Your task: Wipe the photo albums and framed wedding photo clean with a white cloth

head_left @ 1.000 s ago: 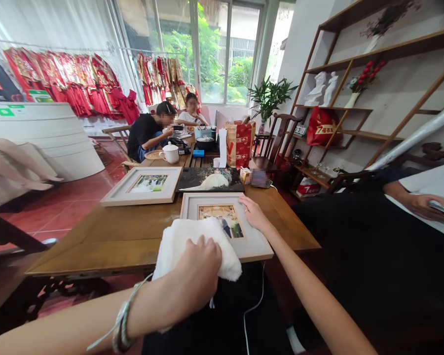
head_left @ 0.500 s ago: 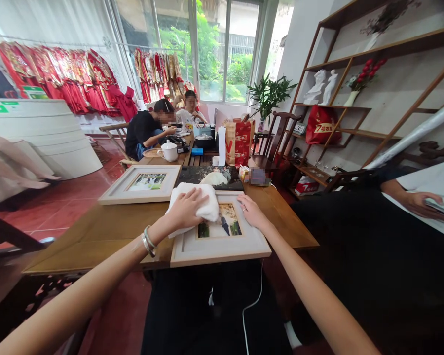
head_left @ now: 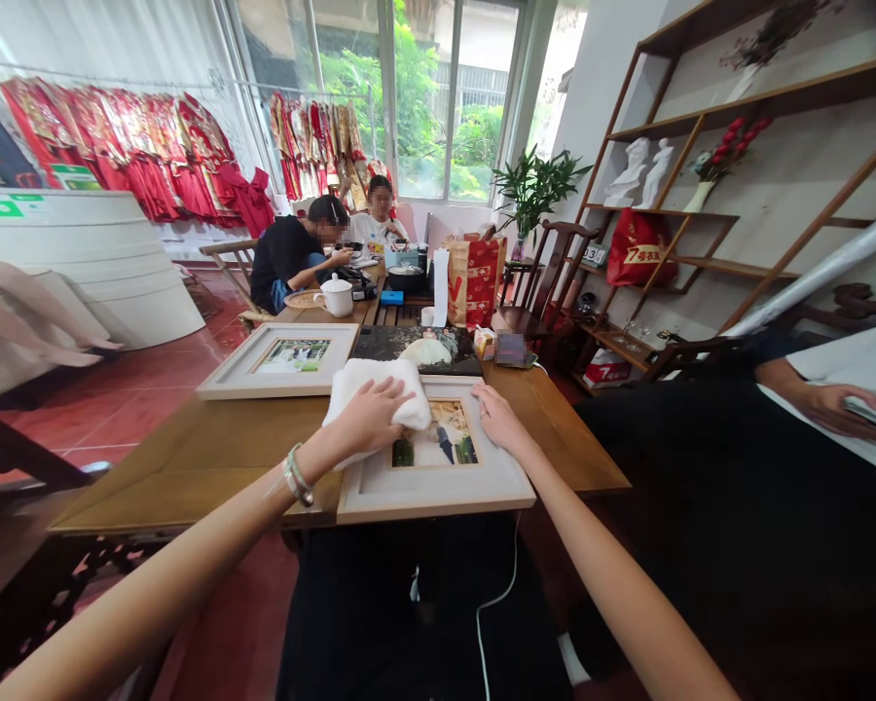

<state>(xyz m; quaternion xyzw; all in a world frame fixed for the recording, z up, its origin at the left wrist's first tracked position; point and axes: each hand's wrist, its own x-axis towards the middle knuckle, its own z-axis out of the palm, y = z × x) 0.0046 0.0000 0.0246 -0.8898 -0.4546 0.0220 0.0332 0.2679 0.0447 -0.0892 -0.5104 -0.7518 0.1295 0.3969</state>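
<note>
My left hand (head_left: 372, 417), with a bracelet at the wrist, holds a folded white towel (head_left: 356, 382) against the upper left of a picture frame (head_left: 438, 497). The towel covers that corner and part of the photo (head_left: 449, 433) inside it. At the frame's right edge, my right hand (head_left: 497, 417) grips the border with bent fingers. The frame lies flat at the near edge of the wooden table (head_left: 211, 453). Farther left lies a second framed photo (head_left: 226, 375), and a dark photo panel (head_left: 380, 346) is behind the towel.
A white lidded mug (head_left: 336, 296), a paper bag (head_left: 474, 282) and a small carton (head_left: 484, 341) stand farther back. Two people sit at the far end; a person's hand (head_left: 839, 404) with a phone is at right. A white cable (head_left: 480, 623) hangs in front.
My left hand and the towel have shifted slightly down and to the left over the frame. My right hand stays at the frame's right edge.
</note>
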